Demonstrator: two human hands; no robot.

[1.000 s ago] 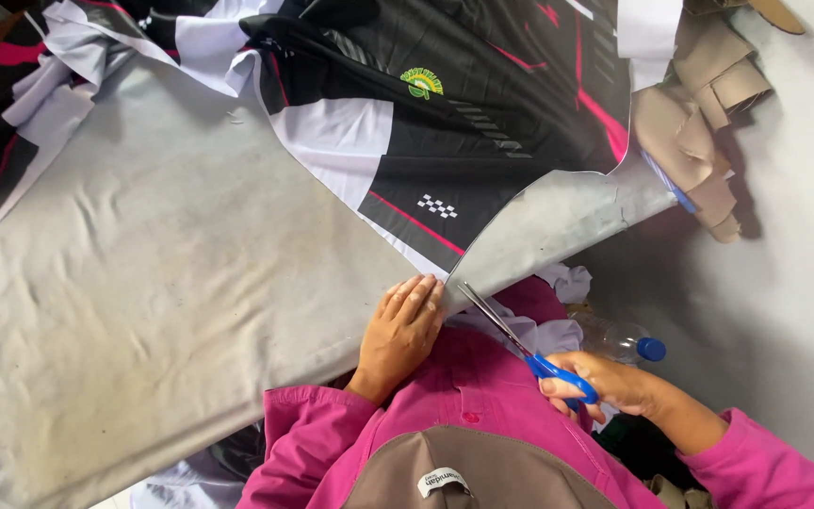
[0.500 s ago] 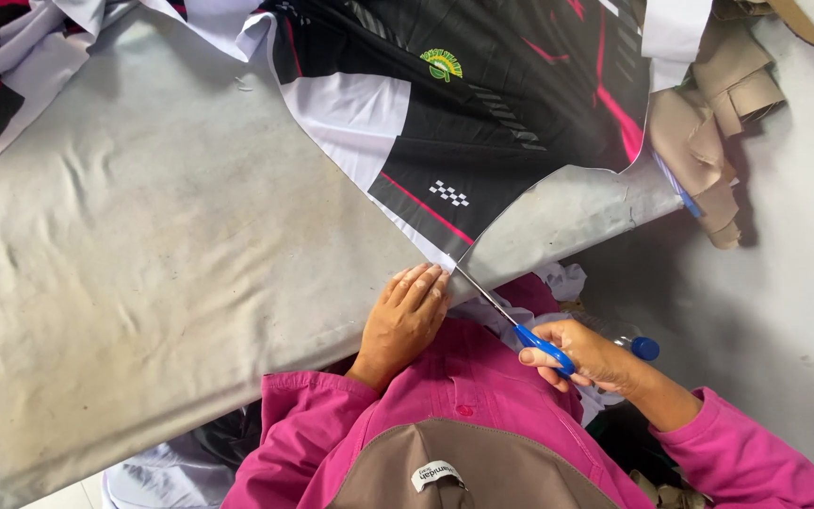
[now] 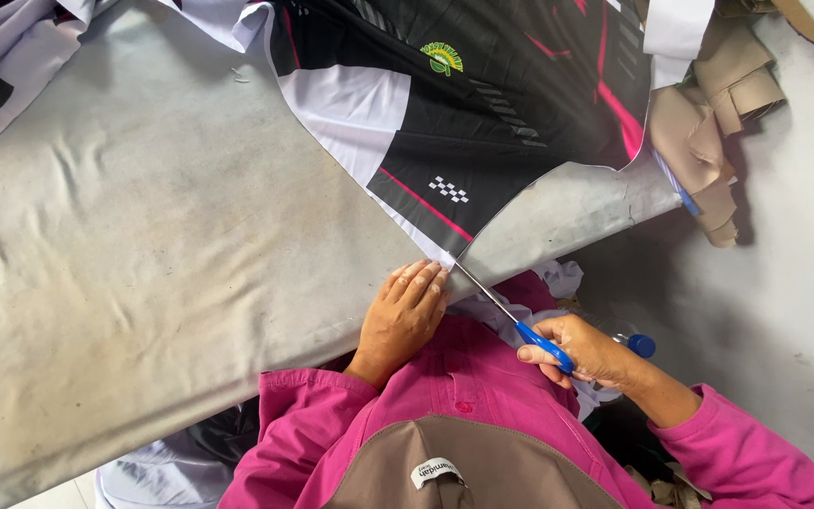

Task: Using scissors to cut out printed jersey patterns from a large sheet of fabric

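Blue-handled steel scissors (image 3: pixel 520 320) sit in the right hand (image 3: pixel 588 352), fingers curled tight through the loops, blades slightly parted with their tips at the bottom corner of the black printed fabric panel with pink stripes and white sections (image 3: pixel 445 141). Just beside those tips the left hand (image 3: pixel 405 316) lies flat and open, gripping nothing, pressing the white edge onto the grey cloth-covered table (image 3: pixel 143 273). With fingertips this near the blades, a slip could nick them; if the cloth creeps under the palm, I reckon the cut wanders off the printed outline.
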